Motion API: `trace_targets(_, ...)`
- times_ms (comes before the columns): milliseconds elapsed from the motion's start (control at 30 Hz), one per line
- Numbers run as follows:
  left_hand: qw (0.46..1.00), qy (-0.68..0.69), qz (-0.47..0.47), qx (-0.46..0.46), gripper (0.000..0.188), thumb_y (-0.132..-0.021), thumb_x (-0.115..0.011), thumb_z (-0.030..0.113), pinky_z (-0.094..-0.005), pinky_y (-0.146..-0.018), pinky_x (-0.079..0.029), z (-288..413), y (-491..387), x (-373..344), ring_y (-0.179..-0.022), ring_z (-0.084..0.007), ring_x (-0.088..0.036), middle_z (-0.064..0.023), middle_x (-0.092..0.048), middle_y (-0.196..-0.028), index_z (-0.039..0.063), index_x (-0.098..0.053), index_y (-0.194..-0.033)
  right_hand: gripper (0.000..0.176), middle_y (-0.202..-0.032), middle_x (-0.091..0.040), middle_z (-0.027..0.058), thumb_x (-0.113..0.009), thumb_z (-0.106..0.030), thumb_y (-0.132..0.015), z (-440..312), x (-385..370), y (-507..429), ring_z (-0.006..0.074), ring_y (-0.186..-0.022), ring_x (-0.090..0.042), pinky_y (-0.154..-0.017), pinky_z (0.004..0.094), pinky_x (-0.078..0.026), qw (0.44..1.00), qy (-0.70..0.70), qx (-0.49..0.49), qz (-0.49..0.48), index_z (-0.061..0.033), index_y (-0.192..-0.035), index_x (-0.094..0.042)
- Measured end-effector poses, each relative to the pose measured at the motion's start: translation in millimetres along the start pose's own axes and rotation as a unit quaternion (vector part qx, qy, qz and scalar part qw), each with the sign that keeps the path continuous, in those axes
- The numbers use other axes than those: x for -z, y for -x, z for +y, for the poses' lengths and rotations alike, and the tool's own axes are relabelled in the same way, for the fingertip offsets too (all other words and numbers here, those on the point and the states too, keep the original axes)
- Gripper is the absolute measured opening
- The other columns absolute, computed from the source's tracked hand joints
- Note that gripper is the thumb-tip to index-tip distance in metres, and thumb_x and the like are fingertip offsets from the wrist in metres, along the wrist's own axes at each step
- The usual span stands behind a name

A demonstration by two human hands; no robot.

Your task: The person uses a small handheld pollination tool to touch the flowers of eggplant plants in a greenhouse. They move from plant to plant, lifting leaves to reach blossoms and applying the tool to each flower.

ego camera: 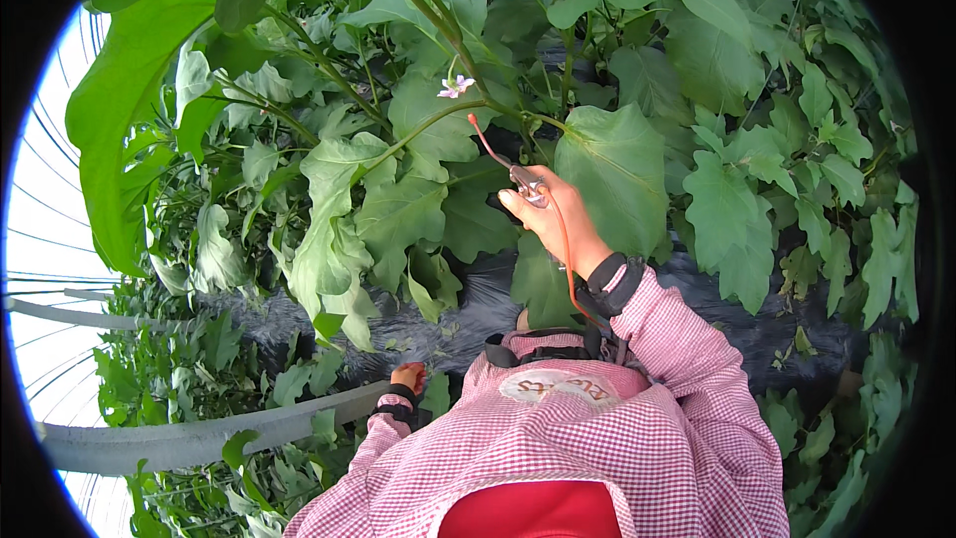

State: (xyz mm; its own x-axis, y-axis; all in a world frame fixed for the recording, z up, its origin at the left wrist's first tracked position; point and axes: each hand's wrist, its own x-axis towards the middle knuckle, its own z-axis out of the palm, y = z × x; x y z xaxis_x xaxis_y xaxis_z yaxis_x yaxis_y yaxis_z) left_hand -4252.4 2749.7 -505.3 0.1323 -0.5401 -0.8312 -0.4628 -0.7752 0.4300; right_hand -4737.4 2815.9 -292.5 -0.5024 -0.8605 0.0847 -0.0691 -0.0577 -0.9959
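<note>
My right hand [562,218] grips a small metal-bodied hand sprayer [529,185], with the thumb lying along its near side. From the sprayer a thin reddish tube [487,140] runs up to a rounded tip, just below an eggplant stem [441,116]. A pale purple eggplant flower [455,87] hangs a little above and left of that tip. An orange hose [564,246] leads from the sprayer down past my wrist towards my waist. Low at my left side is my left hand [409,376], its fingers curled; whether it holds anything cannot be seen.
Broad eggplant leaves [616,172] crowd around my right hand, and one large leaf [134,112] hangs close at upper left. Black plastic mulch film [478,299] covers the ground. A grey curved pipe [209,437] passes near my left hand. More plants [814,426] stand behind me.
</note>
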Motion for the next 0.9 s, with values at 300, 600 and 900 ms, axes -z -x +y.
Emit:
trace_targets(300, 0.938, -0.244, -0.14, -0.202, 0.017, -0.088, -0.063, 0.01, -0.027, -0.052, -0.048, 31, 27, -145, -0.062, -0.0118, -0.061, -0.0045, -0.07, -0.082, 0.001, -0.068, -0.101, 0.037, -0.083, -0.059, 0.0006, -0.072, -0.022, -0.09, -12, 90, 106, 0.0085, -0.069, -0.056, -0.065, 0.0246, -0.048, 0.983, -0.134, -0.096, -0.081, 0.0022, -0.115, -0.059)
trace_targets(600, 0.836, -0.107, -0.201, -0.499, 0.017, -0.095, -0.059, 0.007, -0.0229, -0.07, -0.049, 199, 156, -282, -0.077, -0.008, -0.06, -0.0018, -0.066, -0.089, 0.0, -0.064, -0.109, 0.038, -0.086, -0.064, 0.0031, -0.07, -0.012, -0.088, -43, 172, 211, 0.009, -0.076, -0.059, -0.07, 0.0241, -0.049, 0.991, -0.105, -0.033, 0.078, 0.0037, -0.12, -0.058)
trace_targets(900, 0.733, -0.117, -0.374, -0.556, 0.02, -0.096, -0.059, 0.006, -0.0228, -0.072, -0.049, 212, 284, -397, -0.08, -0.0074, -0.058, -0.0016, -0.065, -0.092, 0.001, -0.061, -0.116, 0.042, -0.089, -0.066, 0.0032, -0.071, -0.014, -0.086, -45, 211, 296, 0.0076, -0.075, -0.057, -0.068, 0.023, -0.047, 0.964, -0.116, -0.032, 0.235, 0.0025, -0.122, -0.059)
